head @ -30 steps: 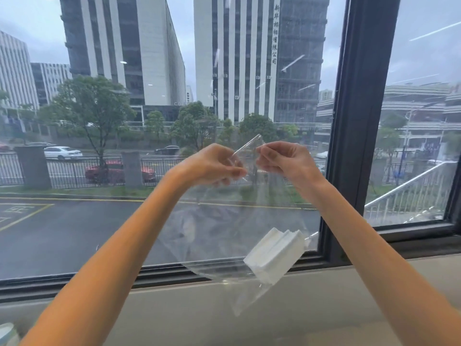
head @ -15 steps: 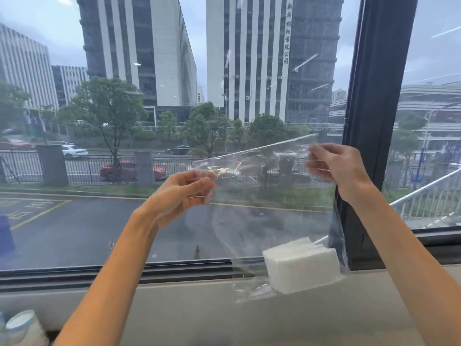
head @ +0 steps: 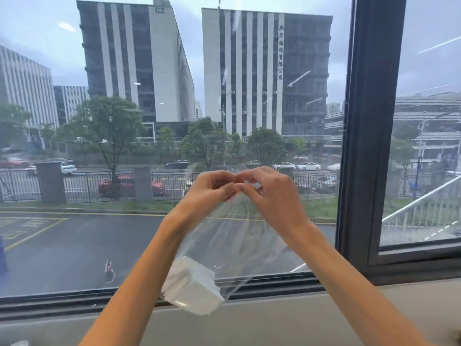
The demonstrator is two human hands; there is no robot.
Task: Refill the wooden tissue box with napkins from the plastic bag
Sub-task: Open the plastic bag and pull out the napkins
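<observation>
I hold a clear plastic bag (head: 239, 243) up in front of the window. My left hand (head: 209, 191) and my right hand (head: 269, 196) pinch its top edge, fingertips touching each other. A white stack of napkins (head: 192, 288) hangs tilted in the bag's lower left corner, beside my left forearm. The wooden tissue box is out of view.
A large window with a dark frame post (head: 369, 136) fills the view, above a grey sill (head: 274, 318). Behind the glass lie a street, trees and tall buildings. A white rim of some object (head: 20, 343) peeks in at the bottom left.
My hands, spread apart along the bag's top half a second ago, have come together at its middle. The napkin stack has swung from the bag's right side to its lower left.
</observation>
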